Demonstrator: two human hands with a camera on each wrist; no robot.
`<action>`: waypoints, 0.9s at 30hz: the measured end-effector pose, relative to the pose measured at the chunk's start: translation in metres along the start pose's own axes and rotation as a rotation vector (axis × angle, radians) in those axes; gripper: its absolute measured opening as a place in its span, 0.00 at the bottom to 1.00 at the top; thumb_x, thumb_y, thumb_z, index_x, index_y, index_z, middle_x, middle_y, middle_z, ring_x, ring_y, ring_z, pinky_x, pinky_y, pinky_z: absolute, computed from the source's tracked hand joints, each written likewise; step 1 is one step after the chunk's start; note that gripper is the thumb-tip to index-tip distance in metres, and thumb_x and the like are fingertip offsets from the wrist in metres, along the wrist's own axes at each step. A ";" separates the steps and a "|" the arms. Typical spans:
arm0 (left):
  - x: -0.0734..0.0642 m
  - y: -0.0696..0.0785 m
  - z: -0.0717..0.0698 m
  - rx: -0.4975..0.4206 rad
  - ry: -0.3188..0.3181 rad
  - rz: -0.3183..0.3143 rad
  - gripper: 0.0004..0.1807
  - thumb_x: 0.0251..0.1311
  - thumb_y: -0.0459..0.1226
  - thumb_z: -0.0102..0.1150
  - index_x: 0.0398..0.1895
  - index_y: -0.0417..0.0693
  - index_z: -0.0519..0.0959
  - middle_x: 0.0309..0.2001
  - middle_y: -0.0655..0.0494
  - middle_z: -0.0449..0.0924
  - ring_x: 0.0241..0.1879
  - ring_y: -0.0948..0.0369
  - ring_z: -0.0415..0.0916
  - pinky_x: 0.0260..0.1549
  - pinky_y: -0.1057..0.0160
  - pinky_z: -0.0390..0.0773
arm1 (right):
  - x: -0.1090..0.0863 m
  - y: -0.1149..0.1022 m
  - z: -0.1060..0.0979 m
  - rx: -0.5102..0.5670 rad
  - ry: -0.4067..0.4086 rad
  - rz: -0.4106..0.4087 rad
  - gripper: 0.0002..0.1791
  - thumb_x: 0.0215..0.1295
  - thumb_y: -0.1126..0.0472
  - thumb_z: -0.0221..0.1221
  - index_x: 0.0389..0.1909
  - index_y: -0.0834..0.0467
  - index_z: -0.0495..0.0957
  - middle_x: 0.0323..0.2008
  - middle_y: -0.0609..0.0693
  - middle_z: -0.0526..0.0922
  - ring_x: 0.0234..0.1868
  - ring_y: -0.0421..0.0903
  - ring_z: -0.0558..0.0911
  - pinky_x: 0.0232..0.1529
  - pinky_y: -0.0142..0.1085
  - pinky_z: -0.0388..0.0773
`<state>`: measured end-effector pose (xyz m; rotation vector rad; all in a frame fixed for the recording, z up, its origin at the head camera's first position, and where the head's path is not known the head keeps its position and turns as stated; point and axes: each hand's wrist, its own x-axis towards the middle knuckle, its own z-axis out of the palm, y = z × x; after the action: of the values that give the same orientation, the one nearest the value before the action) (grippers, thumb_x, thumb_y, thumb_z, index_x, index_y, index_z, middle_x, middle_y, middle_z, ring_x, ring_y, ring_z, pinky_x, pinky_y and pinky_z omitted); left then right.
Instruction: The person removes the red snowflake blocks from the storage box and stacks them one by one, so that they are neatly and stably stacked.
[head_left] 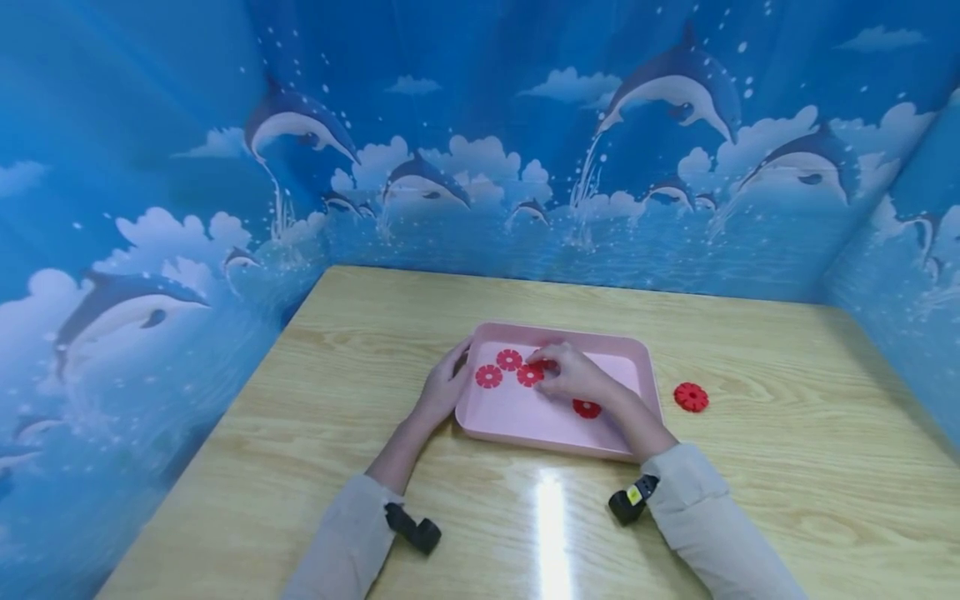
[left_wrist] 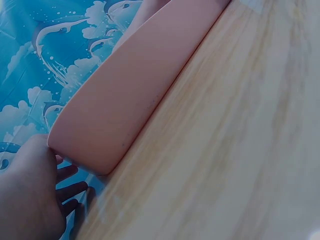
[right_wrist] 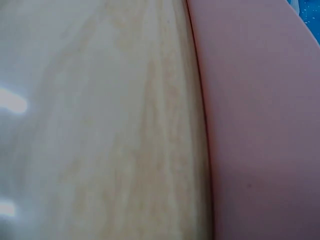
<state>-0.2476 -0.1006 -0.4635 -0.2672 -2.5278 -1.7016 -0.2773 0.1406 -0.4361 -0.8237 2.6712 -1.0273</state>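
Observation:
A pink tray (head_left: 495,427) with a raised rim lies on the table, several flat red notched discs inside. My left hand (head_left: 444,385) holds the tray's left side, thumb at the rim and fingers along the outer wall; the left wrist view has this hand (left_wrist: 30,192) at the tray's corner. Inside the tray, my right hand (head_left: 573,375) has its finger and thumb at the edges of one red notched disc (head_left: 529,376). Two more discs lie left of it, a lower disc (head_left: 489,377) and an upper disc (head_left: 509,360). Another red piece is partly hidden behind the right fingers.
One more red disc (head_left: 587,409) lies in the tray under the right wrist. Outside, to the tray's right, a thicker-looking red disc (head_left: 692,397) lies on the wood-grain table (head_left: 360,350). A blue dolphin-print curtain (head_left: 480,167) surrounds the table's far and side edges.

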 end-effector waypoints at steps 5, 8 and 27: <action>0.000 0.001 0.000 0.001 -0.001 0.010 0.24 0.66 0.34 0.45 0.66 0.48 0.63 0.63 0.48 0.64 0.62 0.53 0.60 0.61 0.56 0.59 | 0.000 0.000 0.000 -0.035 0.010 0.008 0.21 0.51 0.62 0.66 0.49 0.58 0.79 0.49 0.53 0.74 0.51 0.50 0.68 0.50 0.43 0.71; 0.000 0.001 0.000 0.002 -0.001 0.006 0.24 0.66 0.35 0.45 0.66 0.49 0.63 0.63 0.48 0.63 0.62 0.53 0.60 0.61 0.56 0.59 | 0.000 0.000 0.001 -0.070 0.016 -0.009 0.21 0.51 0.61 0.66 0.48 0.58 0.79 0.48 0.53 0.75 0.51 0.50 0.68 0.50 0.43 0.71; 0.000 -0.001 0.001 -0.006 0.000 -0.001 0.24 0.67 0.36 0.45 0.66 0.50 0.63 0.63 0.48 0.63 0.62 0.53 0.60 0.60 0.56 0.60 | -0.007 -0.007 -0.003 -0.078 0.043 -0.053 0.24 0.48 0.58 0.67 0.48 0.59 0.79 0.46 0.54 0.73 0.44 0.48 0.68 0.41 0.40 0.73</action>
<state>-0.2481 -0.1005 -0.4651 -0.2657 -2.5239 -1.7096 -0.2691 0.1422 -0.4297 -0.9023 2.7556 -0.9682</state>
